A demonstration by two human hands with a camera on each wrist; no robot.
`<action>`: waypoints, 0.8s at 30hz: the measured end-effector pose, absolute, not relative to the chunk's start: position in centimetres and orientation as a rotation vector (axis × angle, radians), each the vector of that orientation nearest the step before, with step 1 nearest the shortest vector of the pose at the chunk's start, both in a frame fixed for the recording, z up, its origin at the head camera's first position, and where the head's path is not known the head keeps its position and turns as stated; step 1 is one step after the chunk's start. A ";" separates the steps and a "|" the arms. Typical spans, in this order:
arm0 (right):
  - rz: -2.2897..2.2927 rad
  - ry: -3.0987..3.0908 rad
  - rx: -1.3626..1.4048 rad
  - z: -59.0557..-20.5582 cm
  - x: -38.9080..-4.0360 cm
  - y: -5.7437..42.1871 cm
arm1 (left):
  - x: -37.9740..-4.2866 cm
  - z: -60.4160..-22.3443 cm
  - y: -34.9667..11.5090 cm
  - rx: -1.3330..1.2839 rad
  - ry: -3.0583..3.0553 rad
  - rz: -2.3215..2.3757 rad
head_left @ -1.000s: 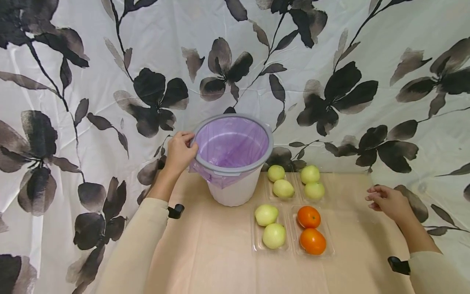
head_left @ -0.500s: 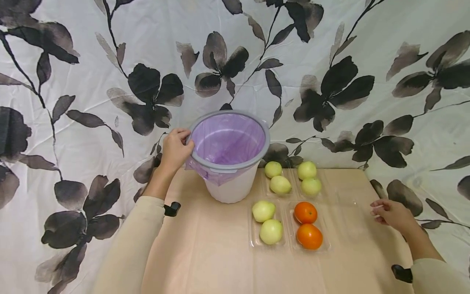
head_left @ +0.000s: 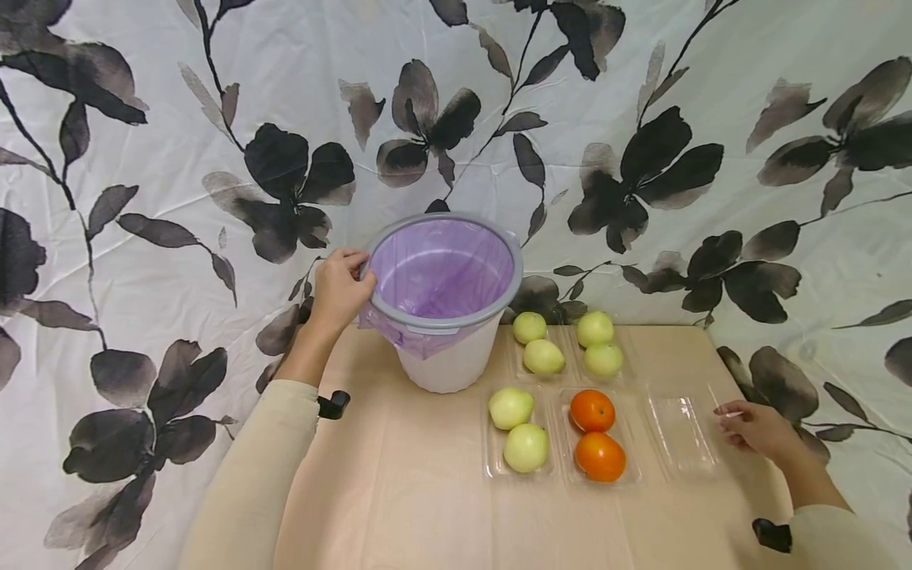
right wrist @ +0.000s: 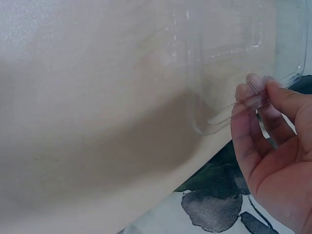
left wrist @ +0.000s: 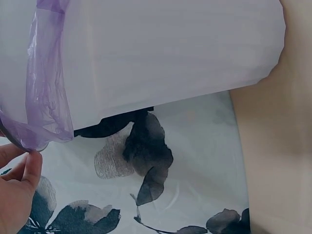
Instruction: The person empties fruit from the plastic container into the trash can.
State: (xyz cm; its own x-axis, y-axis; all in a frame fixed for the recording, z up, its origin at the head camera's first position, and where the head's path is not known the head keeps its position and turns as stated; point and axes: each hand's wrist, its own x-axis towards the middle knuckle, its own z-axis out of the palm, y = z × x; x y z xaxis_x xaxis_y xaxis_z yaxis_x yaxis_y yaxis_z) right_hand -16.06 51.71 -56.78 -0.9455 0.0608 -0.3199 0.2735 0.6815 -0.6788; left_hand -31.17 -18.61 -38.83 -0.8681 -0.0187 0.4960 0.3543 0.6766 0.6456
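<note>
On the left, my left hand (head_left: pixel 343 289) grips the grey rim of a white bin (head_left: pixel 456 356) lined with a purple plastic bag (head_left: pixel 445 273). The left wrist view shows the fingers (left wrist: pixel 31 168) at the rim, where the bag folds over. At the right end of the table, my right hand (head_left: pixel 758 431) pinches the edge of a clear plastic tray (head_left: pixel 680 431) with nothing in it. In the right wrist view, thumb and fingertips (right wrist: pixel 274 87) meet on the tray's corner. How high the tray is off the table I cannot tell.
Between bin and right hand lie clear trays with paired fruit: yellow-green fruits (head_left: pixel 527 447) in several trays and orange fruits (head_left: pixel 601 457) in one. A tan-covered table (head_left: pixel 427 499) lies beneath. Behind it hangs a floral cloth (head_left: pixel 541 47).
The right hand has lowered slightly with the clear tray, which now shows beside the orange fruits. The left hand stays on the rim. The head view has shifted a little.
</note>
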 end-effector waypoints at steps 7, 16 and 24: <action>-1.053 2.674 0.252 -57.0 -15.9 51.7 | -31.2 -38.8 -18.6 -0.259 -2.437 -1.078; -0.980 2.701 0.260 -57.3 -15.6 51.8 | -31.3 -38.8 -18.6 -0.269 -2.418 -1.084; -0.734 2.895 0.296 -56.1 -16.3 51.0 | -31.4 -39.0 -18.7 -0.260 -2.422 -1.080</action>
State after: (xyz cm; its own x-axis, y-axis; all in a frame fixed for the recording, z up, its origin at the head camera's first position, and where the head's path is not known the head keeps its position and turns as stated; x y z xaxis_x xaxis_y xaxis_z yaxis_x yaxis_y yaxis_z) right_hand -16.27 51.00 -56.14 -0.9709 0.1549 -0.1828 0.2233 0.8615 -0.4560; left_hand -31.40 -18.66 -38.97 -0.8703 -0.0184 0.4922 0.3539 0.6718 0.6507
